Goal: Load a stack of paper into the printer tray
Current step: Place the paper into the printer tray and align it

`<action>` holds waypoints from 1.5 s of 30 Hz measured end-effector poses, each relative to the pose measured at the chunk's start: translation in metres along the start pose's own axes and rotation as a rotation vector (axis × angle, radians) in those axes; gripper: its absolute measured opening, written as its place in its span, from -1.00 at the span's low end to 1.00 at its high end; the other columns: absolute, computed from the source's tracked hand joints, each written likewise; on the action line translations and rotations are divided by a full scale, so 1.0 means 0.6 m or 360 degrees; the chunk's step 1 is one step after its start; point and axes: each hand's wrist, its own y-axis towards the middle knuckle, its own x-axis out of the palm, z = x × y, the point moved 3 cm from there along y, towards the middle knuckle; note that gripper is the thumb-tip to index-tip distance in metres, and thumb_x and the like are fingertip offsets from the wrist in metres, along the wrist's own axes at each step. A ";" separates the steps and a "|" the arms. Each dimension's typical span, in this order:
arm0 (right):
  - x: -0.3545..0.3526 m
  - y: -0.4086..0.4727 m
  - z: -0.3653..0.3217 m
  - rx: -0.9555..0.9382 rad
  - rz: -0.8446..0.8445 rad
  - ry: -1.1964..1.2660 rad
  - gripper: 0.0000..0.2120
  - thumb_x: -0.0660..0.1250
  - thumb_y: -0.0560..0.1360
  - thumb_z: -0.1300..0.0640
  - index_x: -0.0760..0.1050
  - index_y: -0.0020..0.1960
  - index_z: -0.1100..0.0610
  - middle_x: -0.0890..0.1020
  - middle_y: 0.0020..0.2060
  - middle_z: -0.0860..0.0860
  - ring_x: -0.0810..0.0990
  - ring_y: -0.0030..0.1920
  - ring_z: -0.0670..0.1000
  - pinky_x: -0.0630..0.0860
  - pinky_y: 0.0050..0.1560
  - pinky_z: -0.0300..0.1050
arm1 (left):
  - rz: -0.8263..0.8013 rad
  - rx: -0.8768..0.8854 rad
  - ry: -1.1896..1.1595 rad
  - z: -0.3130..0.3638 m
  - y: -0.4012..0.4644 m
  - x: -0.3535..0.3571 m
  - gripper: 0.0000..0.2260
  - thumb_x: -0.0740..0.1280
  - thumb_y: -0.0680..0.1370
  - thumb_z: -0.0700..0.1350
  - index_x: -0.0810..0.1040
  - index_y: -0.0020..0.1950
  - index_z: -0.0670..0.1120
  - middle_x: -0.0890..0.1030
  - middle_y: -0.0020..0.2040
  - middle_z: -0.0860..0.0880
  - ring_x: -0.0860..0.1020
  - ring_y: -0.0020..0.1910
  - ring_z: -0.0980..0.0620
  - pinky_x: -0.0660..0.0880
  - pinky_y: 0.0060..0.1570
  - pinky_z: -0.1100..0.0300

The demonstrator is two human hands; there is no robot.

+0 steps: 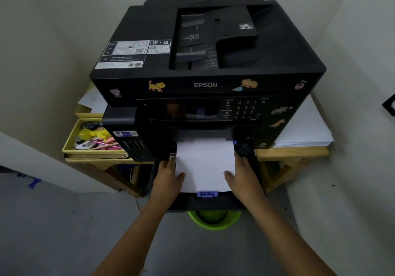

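**Now square the paper in the tray**

Right now your left hand (168,173) and right hand (243,172) sit flat against the two side edges of the paper stack (205,164), thumbs lying on its top sheet, fingers loosely spread rather than gripping. The stack lies in the pulled-out tray (213,204) at the front of the printer (205,62), its far end already under the body of the machine.

To do this well, press both sides inward evenly so the sheets line up, and keep them flat so no corner curls. The purple guide (207,194) touches the near edge of the stack; judge that it should sit snug without bowing the paper. Whether the side guides are closed up against the stack cannot be told, as your hands cover them.

On the front, white lettering reads "EPSON". Cartoon cat stickers (157,86) dot the casing. The labels on top are too blurred to read.
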 end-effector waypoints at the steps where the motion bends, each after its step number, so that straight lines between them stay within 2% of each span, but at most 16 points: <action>1: 0.000 -0.004 0.001 0.0003 0.0010 -0.0007 -0.26 0.35 0.71 0.02 0.08 0.76 0.15 0.25 0.64 0.17 0.50 0.50 0.22 0.52 0.43 0.04 | 0.0033 -0.0010 -0.0001 -0.001 -0.002 -0.001 -0.42 0.43 0.67 -0.07 0.35 0.66 -0.13 0.42 0.48 -0.21 0.61 0.26 -0.27 0.60 0.29 -0.08; 4: 0.002 -0.012 0.005 0.0019 0.0082 0.0044 -0.30 0.39 0.69 0.03 0.19 0.72 0.19 0.25 0.55 0.14 0.57 0.39 0.20 0.52 0.42 -0.01 | 0.0106 -0.0024 -0.0006 0.002 -0.005 -0.002 -0.52 0.44 0.67 -0.08 0.48 0.57 -0.16 0.53 0.34 -0.21 0.62 0.17 -0.25 0.60 0.18 -0.05; 7: 0.005 -0.011 0.003 0.0038 0.0129 0.0038 -0.33 0.41 0.68 0.03 0.26 0.69 0.21 0.30 0.54 0.14 0.57 0.40 0.19 0.53 0.45 0.00 | 0.0166 -0.0052 0.0013 0.006 -0.007 0.001 -0.56 0.44 0.67 -0.08 0.53 0.53 -0.17 0.57 0.28 -0.19 0.64 0.10 -0.23 0.61 0.08 -0.04; 10: 0.007 -0.009 -0.004 0.0045 0.0189 0.0009 -0.36 0.42 0.68 0.04 0.31 0.67 0.22 0.34 0.55 0.15 0.54 0.44 0.19 0.53 0.46 0.01 | 0.0234 -0.0076 0.0051 0.010 -0.010 0.009 -0.58 0.41 0.68 -0.07 0.53 0.52 -0.15 0.55 0.32 -0.16 0.65 0.05 -0.21 0.64 0.04 -0.06; 15: 0.011 -0.009 -0.005 0.0058 0.0216 -0.0078 -0.36 0.40 0.69 0.00 0.32 0.67 0.22 0.34 0.57 0.15 0.52 0.45 0.19 0.57 0.43 0.06 | 0.0318 -0.0106 0.0044 0.014 -0.016 0.020 -0.56 0.39 0.69 -0.08 0.49 0.56 -0.14 0.47 0.44 -0.16 0.66 0.13 -0.23 0.67 0.08 -0.10; 19: 0.006 -0.015 -0.014 0.0078 0.0222 -0.0349 -0.38 0.33 0.71 -0.08 0.34 0.65 0.20 0.37 0.55 0.14 0.46 0.44 0.21 0.65 0.24 0.10 | 0.0328 -0.0142 0.0072 0.017 -0.020 0.017 -0.59 0.39 0.69 -0.05 0.51 0.53 -0.13 0.38 0.47 -0.15 0.68 -0.01 -0.23 0.69 0.03 -0.13; 22: 0.002 -0.018 -0.020 0.0088 0.0208 -0.0461 -0.42 0.33 0.71 -0.10 0.39 0.62 0.19 0.39 0.54 0.14 0.41 0.47 0.22 0.67 0.14 0.11 | 0.0340 -0.0136 0.0182 0.025 -0.023 0.009 -0.60 0.38 0.69 -0.01 0.52 0.50 -0.12 0.41 0.47 -0.14 0.68 0.02 -0.23 0.69 -0.04 -0.11; 26: -0.004 -0.018 -0.017 0.0046 0.0190 -0.0443 -0.41 0.32 0.72 -0.11 0.36 0.63 0.18 0.34 0.57 0.16 0.40 0.51 0.21 0.65 0.21 0.08 | 0.0350 -0.0121 0.0345 0.029 -0.025 0.001 -0.57 0.37 0.69 0.04 0.49 0.52 -0.07 0.48 0.46 -0.12 0.69 0.11 -0.20 0.69 -0.07 -0.10; 29: -0.010 -0.025 -0.008 -0.0101 0.0179 -0.0323 -0.40 0.31 0.72 -0.11 0.36 0.65 0.17 0.39 0.54 0.13 0.43 0.51 0.20 0.62 0.29 0.08 | 0.0322 -0.0036 0.0378 0.023 -0.032 -0.002 -0.56 0.37 0.69 0.03 0.49 0.55 -0.06 0.51 0.45 -0.11 0.67 0.18 -0.20 0.68 -0.02 -0.09; 32: -0.017 -0.047 0.004 -0.0321 0.0187 -0.0307 -0.42 0.29 0.72 -0.15 0.41 0.63 0.13 0.49 0.47 0.06 0.44 0.49 0.13 0.60 0.36 0.10 | 0.0248 0.0174 0.0343 0.007 -0.046 0.002 -0.57 0.39 0.68 0.03 0.56 0.52 -0.08 0.57 0.42 -0.09 0.64 0.29 -0.20 0.68 0.12 -0.11; 34: -0.023 -0.067 0.013 -0.0498 0.0186 -0.0331 -0.36 0.26 0.69 -0.29 0.44 0.62 0.08 0.51 0.49 0.00 0.41 0.53 0.07 0.54 0.46 0.11 | 0.0256 0.0336 0.0373 -0.003 -0.062 -0.002 -0.54 0.37 0.66 0.14 0.62 0.47 -0.10 0.62 0.38 -0.07 0.61 0.32 -0.19 0.68 0.16 -0.10; 36: -0.029 -0.089 0.025 -0.0641 0.0127 -0.0402 -0.23 0.20 0.63 -0.48 0.41 0.65 0.00 0.42 0.60 -0.09 0.29 0.64 0.01 0.37 0.62 0.08 | 0.0299 0.0558 0.0430 -0.015 -0.083 -0.010 -0.41 0.29 0.64 0.31 0.61 0.48 -0.08 0.63 0.39 -0.06 0.57 0.37 -0.16 0.64 0.27 -0.08; 38: -0.032 -0.107 0.042 -0.0707 0.0053 -0.0512 -0.09 0.14 0.54 -0.62 0.32 0.70 -0.07 0.26 0.70 -0.16 0.10 0.73 -0.02 0.12 0.73 0.09 | 0.0264 0.0744 0.0507 -0.031 -0.102 -0.016 -0.28 0.25 0.61 0.44 0.51 0.58 -0.03 0.56 0.52 -0.04 0.47 0.52 -0.16 0.50 0.48 -0.14; 40: -0.031 -0.115 0.060 -0.0731 0.0049 -0.0567 -0.03 0.11 0.51 -0.66 0.30 0.71 -0.06 0.19 0.73 -0.15 -0.01 0.76 -0.04 0.01 0.76 0.16 | 0.0196 0.0811 0.0592 -0.053 -0.113 -0.017 -0.19 0.21 0.58 0.51 0.39 0.67 0.02 0.43 0.65 -0.03 0.33 0.65 -0.16 0.33 0.61 -0.21; 43: -0.029 -0.117 0.079 -0.0730 0.0103 -0.0576 -0.06 0.12 0.54 -0.63 0.39 0.67 0.00 0.29 0.71 -0.11 0.03 0.76 -0.03 0.09 0.74 0.24 | 0.0131 0.0910 0.0674 -0.068 -0.122 -0.009 -0.14 0.17 0.58 0.53 0.27 0.73 0.03 0.27 0.74 0.01 0.18 0.74 -0.13 0.08 0.70 -0.22; 45: -0.026 -0.118 0.086 -0.0737 0.0159 -0.0547 -0.07 0.17 0.55 -0.61 0.44 0.64 0.04 0.36 0.68 -0.09 0.10 0.75 -0.02 0.13 0.73 0.23 | 0.0132 0.0987 0.0720 -0.070 -0.126 -0.005 -0.18 0.15 0.61 0.50 0.28 0.73 0.02 0.26 0.74 0.00 0.19 0.73 -0.15 -0.02 0.71 -0.17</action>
